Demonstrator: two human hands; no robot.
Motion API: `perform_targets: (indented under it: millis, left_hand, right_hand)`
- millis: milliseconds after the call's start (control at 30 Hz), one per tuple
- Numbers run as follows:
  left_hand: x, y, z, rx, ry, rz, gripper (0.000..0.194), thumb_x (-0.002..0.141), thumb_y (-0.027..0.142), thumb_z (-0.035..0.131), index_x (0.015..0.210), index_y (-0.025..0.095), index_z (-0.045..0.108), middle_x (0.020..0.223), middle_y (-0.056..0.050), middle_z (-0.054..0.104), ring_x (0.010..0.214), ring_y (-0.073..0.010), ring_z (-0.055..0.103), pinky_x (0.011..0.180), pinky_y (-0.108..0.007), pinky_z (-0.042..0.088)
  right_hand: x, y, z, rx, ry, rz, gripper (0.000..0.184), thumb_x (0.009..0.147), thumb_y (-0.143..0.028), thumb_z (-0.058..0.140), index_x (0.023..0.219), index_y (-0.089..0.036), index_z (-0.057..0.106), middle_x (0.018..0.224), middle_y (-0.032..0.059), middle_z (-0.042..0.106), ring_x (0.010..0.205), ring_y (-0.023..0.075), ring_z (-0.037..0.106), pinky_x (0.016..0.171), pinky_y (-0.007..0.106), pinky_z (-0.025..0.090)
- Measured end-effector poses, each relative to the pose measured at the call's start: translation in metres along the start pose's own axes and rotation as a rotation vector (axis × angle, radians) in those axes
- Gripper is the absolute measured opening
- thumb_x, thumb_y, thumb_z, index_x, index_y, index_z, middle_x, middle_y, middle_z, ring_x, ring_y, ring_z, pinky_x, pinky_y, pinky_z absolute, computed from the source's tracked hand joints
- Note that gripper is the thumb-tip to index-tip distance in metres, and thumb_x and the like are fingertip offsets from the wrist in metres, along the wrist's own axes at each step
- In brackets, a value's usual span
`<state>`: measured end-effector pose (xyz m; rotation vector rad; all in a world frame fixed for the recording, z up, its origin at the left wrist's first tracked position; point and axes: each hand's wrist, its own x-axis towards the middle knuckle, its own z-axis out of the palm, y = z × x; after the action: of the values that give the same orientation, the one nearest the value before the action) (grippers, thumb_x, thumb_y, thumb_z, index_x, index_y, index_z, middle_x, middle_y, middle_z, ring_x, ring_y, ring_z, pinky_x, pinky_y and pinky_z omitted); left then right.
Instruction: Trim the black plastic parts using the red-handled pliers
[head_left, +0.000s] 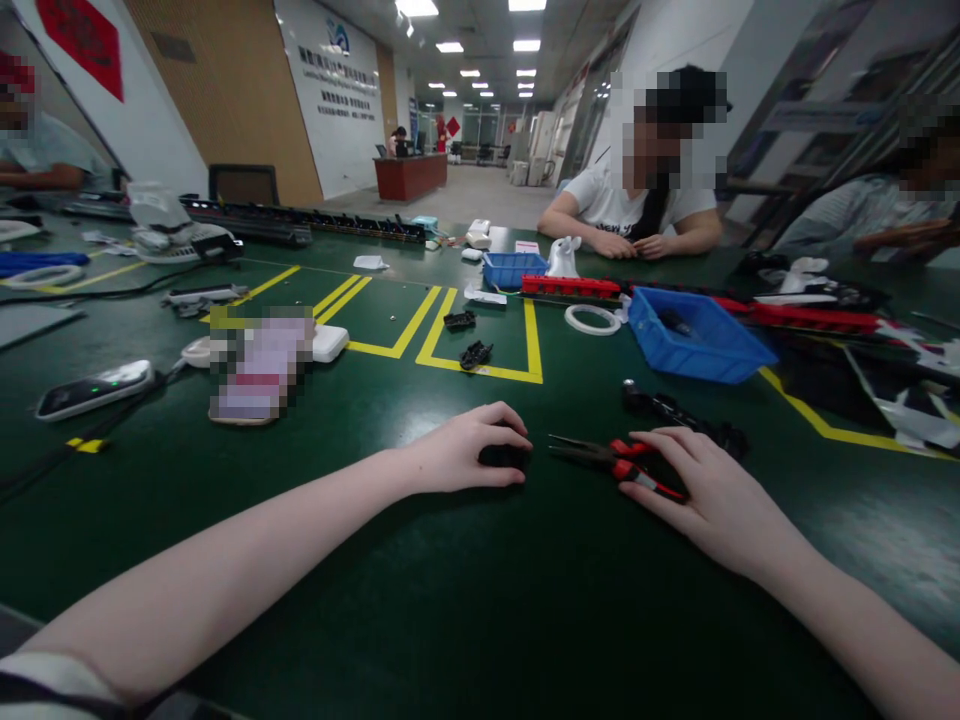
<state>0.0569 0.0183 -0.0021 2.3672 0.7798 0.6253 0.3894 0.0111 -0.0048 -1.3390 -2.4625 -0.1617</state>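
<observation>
My left hand [463,447] rests on the green table with its fingers curled over a small black part [506,457], most of which is hidden. To the right, a pair of needle-nose pliers [600,455] with red and black handles lies low over the tabletop, its slightly parted jaws pointing left towards that part. The fingers and thumb of my right hand [694,480] are on the plier handles, one on each side. Just beyond the pliers lies a long black plastic piece [679,412], partly hidden behind my right hand.
Two small black parts [475,354] sit near yellow tape. Blue bins [697,350] and a white ring [592,320] stand at the back right. At left are a phone [262,370] and a white-edged device [96,390]. A person [637,215] sits opposite.
</observation>
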Motion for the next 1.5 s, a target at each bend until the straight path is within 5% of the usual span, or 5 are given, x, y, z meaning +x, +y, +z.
perform_targets:
  millis: [133,333,600,933,1500]
  left_hand:
    - [0.0,0.001,-0.001,-0.009,0.02,0.001,0.036,0.087,0.033,0.068,0.12,0.02,0.061,0.128,-0.009,0.052,0.118,-0.0246,0.055,0.101,-0.044,0.048]
    - [0.0,0.002,0.0,-0.034,0.042,0.011,0.035,0.086,0.029,0.07,0.118,0.021,0.059,0.126,-0.009,0.052,0.117,-0.0246,0.055,0.102,-0.045,0.048]
    - [0.001,0.002,-0.001,-0.088,0.063,-0.017,0.031,0.083,0.03,0.072,0.11,0.019,0.06,0.123,-0.009,0.054,0.117,-0.0243,0.055,0.101,-0.045,0.048]
    - [0.002,-0.004,-0.001,-0.118,0.071,-0.03,0.027,0.079,0.03,0.076,0.102,0.019,0.065,0.124,-0.009,0.055,0.12,-0.0268,0.054,0.101,-0.049,0.047]
    - [0.004,-0.008,-0.004,-0.154,0.052,0.021,0.029,0.078,0.03,0.077,0.101,0.018,0.063,0.125,-0.01,0.056,0.123,-0.025,0.054,0.103,-0.043,0.046]
  right_hand:
    - [-0.001,-0.005,-0.001,0.027,0.06,0.022,0.047,0.085,-0.061,0.055,0.108,-0.02,0.058,0.103,0.0129,0.063,0.086,0.0294,0.065,0.066,0.042,0.055]
    - [-0.002,-0.011,-0.004,-0.11,0.118,-0.112,0.055,0.088,-0.051,0.052,0.131,-0.016,0.053,0.109,0.0163,0.06,0.092,0.0316,0.063,0.071,0.043,0.054]
    - [-0.001,-0.015,-0.011,-0.245,0.192,-0.161,0.041,0.087,-0.047,0.055,0.112,-0.016,0.063,0.107,0.0167,0.065,0.092,0.0326,0.062,0.075,0.047,0.053]
    - [-0.004,-0.03,-0.007,0.092,0.153,-0.066,0.038,0.085,-0.045,0.062,0.115,-0.022,0.06,0.109,0.0105,0.067,0.098,0.0291,0.065,0.08,0.045,0.055]
    - [-0.004,-0.037,0.002,0.101,0.17,-0.142,0.039,0.087,-0.048,0.06,0.119,-0.024,0.057,0.109,0.0096,0.065,0.093,0.028,0.066,0.074,0.043,0.059]
